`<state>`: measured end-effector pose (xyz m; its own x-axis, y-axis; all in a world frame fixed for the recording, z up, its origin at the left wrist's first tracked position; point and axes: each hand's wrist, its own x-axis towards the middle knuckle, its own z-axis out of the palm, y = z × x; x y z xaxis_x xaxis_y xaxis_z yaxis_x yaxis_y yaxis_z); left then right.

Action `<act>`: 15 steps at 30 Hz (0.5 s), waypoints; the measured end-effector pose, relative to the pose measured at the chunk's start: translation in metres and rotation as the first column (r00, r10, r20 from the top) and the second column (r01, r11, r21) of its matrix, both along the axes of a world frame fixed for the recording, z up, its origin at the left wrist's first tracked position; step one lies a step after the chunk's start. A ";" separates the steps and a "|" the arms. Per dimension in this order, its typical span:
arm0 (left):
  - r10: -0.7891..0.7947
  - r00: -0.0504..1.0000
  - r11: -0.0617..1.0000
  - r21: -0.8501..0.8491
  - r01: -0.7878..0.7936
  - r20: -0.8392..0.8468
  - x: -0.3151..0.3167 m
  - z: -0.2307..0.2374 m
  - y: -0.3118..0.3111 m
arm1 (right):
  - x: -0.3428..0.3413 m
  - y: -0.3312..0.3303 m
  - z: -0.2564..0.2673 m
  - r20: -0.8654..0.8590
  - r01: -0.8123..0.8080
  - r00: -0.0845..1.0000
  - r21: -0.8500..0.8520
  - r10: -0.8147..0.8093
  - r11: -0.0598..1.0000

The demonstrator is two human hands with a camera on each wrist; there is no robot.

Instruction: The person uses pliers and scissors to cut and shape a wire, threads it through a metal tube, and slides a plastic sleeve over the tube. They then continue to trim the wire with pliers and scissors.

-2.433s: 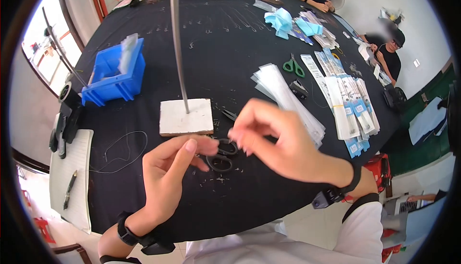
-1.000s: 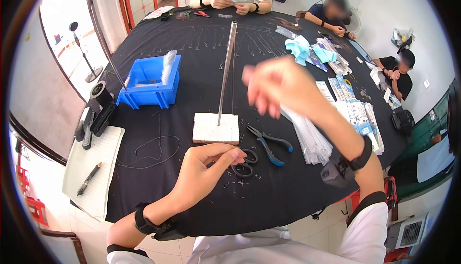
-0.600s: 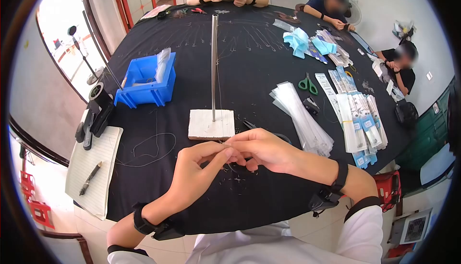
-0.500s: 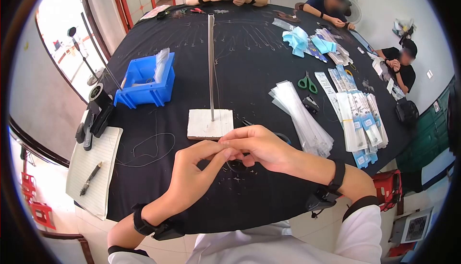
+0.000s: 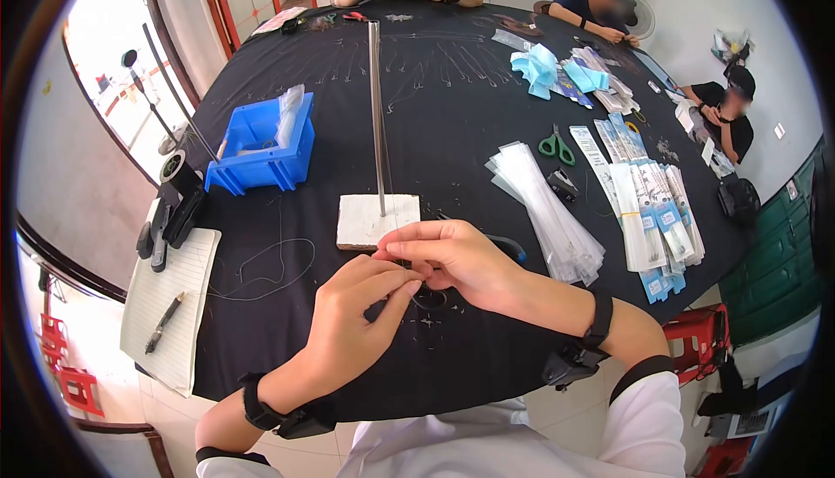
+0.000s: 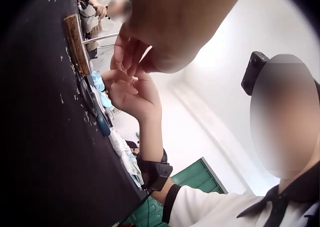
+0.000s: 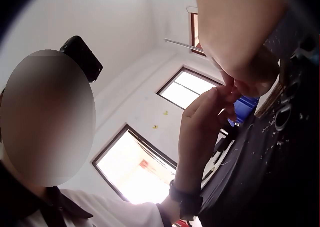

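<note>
My left hand [image 5: 361, 308] pinches a thin thread-like line between thumb and forefinger, in front of a metal rod on a white block [image 5: 355, 217]. My right hand [image 5: 465, 260] meets it from the right, thumb and fingers curled together at the same spot; the line's end is hidden among the fingers. From the upright rod [image 5: 377, 104] the line runs down to the hands. In the left wrist view the fingertips of the right hand [image 6: 132, 96] touch those of the left. Below the hands lie black-handled scissors [image 5: 430, 298], partly covered, and pliers with a blue handle [image 5: 511, 247].
A blue bin [image 5: 265, 152] stands back left, beside a spool [image 5: 177, 169] and stapler. Front left lie a notepad [image 5: 165, 339] with a pen [image 5: 165, 321] and loose line. Clear sleeves [image 5: 548, 217], green scissors [image 5: 557, 146] and packaged strips [image 5: 648, 208] lie right. Other people sit around.
My right hand swung up beside the rod, then came down to my left hand's fingertips. Since then its fingers have shifted slightly left over the left hand. The pliers became mostly covered.
</note>
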<state>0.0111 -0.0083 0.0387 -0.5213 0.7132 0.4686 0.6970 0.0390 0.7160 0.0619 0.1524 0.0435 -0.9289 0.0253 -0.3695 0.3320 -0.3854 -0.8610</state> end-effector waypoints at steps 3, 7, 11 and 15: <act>0.043 0.989 0.998 0.060 -0.035 -0.140 0.001 -0.004 0.001 | -0.002 0.002 -0.003 -0.050 0.055 0.997 -0.084 -0.060 0.995; 0.147 0.920 0.983 0.160 -0.094 -0.364 0.000 -0.001 -0.005 | 0.000 0.012 -0.004 -0.146 0.057 0.986 -0.196 -0.087 0.979; 0.187 0.904 0.978 0.163 -0.133 -0.384 -0.004 -0.001 -0.017 | 0.007 0.020 -0.005 -0.138 0.095 0.983 -0.196 -0.124 0.976; 0.133 0.914 0.985 0.052 -0.165 0.384 -0.006 0.011 0.002 | 0.016 0.018 -0.006 -0.108 0.043 0.993 -0.107 -0.055 0.993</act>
